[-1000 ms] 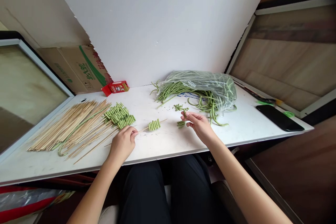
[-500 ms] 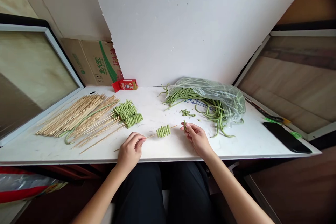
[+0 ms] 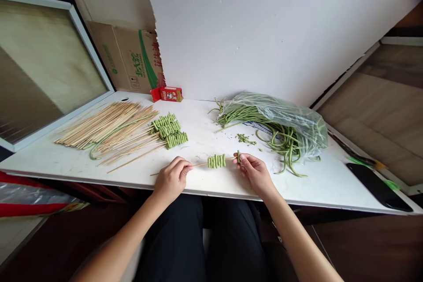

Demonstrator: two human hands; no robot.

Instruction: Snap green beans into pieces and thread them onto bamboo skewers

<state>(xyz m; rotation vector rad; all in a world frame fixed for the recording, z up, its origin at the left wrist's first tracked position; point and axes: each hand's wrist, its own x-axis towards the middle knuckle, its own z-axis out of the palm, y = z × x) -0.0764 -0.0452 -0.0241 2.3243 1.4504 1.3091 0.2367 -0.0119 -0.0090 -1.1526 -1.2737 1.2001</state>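
Between finger and thumb, my left hand (image 3: 172,178) pinches a thin wooden skewer (image 3: 199,165), held nearly level above the table. Several short green bean pieces (image 3: 216,161) sit side by side along it. My right hand (image 3: 255,173) is closed on another piece of green bean (image 3: 238,156), upright at the skewer's tip; whether the tip has pierced it I cannot tell. To the left lie finished-looking bean skewers (image 3: 168,128), partly overlapping a large bundle of bare skewers (image 3: 99,125) with one long bean across it.
A clear plastic bag (image 3: 297,119) of long green beans (image 3: 241,114) lies at the right, with small bean scraps (image 3: 245,139) before it. A red box (image 3: 171,94) stands at the back. A black phone (image 3: 376,187) rests near the right edge. A white board (image 3: 264,31) rises behind.
The skewer's tip and the bean piece in my right hand have come together; before, there was a small gap between them. The camera's view has shifted and tilted.
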